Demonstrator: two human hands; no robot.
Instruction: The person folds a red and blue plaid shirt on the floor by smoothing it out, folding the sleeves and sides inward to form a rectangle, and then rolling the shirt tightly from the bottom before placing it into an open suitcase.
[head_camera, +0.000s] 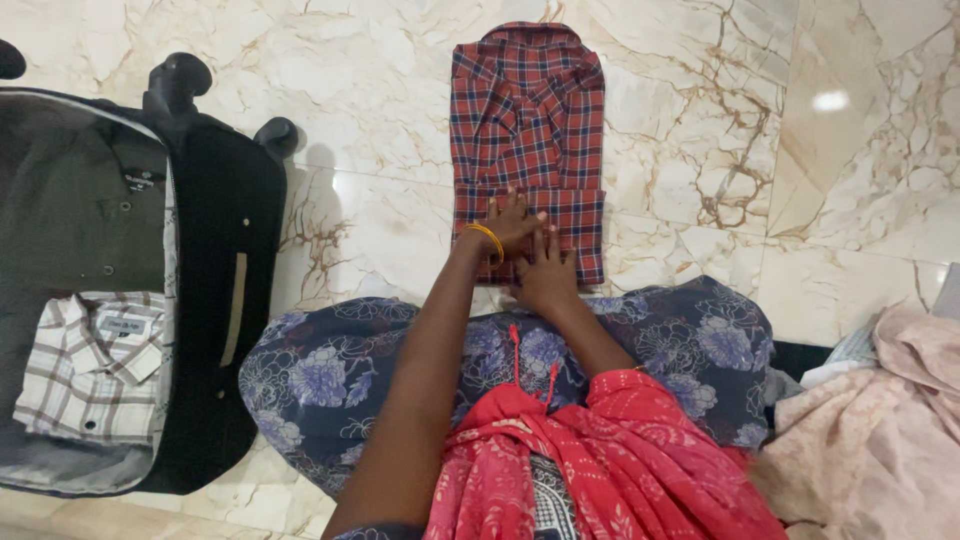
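1 head view, steep downward, close over lap, marble floor (380, 120) ahead.

The floor (380, 110) is polished marble in cream tones with tan and rust-brown veins, laid in large tiles whose seams run across the view. A bright spot of light (830, 100) reflects off a tile at the upper right, and the sheen spreads softly around it. At the left an open black suitcase (215, 300) lies flat on the floor, its wheels (180, 75) pointing toward the top. At the right edge a heap of pale pink cloth (880, 440) rests on the floor.
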